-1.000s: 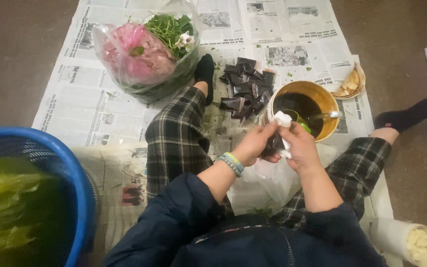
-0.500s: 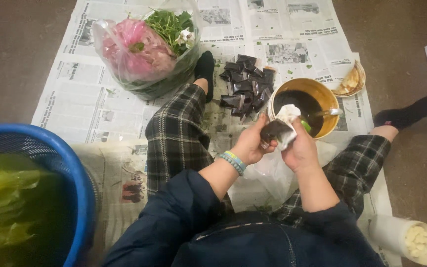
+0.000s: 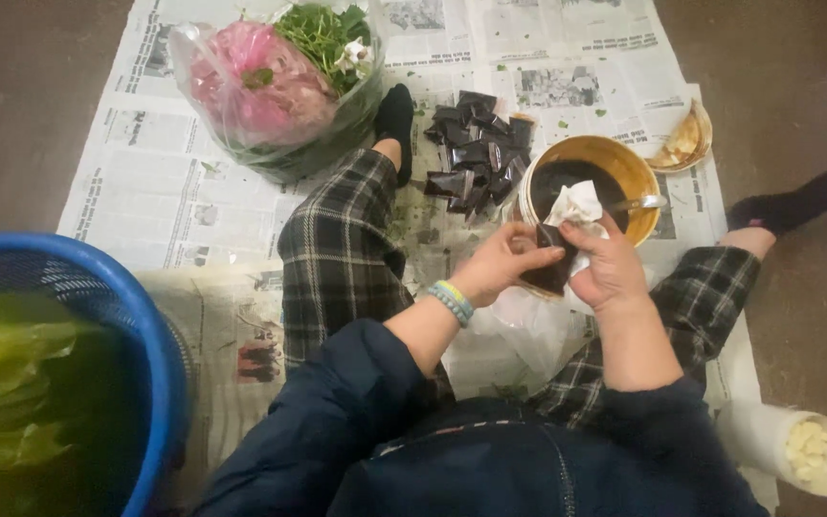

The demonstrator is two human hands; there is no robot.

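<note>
Head view: at the near left a blue basket of green leaves is seen, and at the far left a plastic bag of pink and green plants on the newspaper spread over the floor. A heap of dark packets lies left of the yellow bowl, already holding dark liquid. One dark packet is held upright just near of the bowl, its long axis running near to far, its far end at the rim under white paper. The left hand fingers are closed on its left edge; the right hand fingers are curled around its right side. Emptying seems partly done.
</note>
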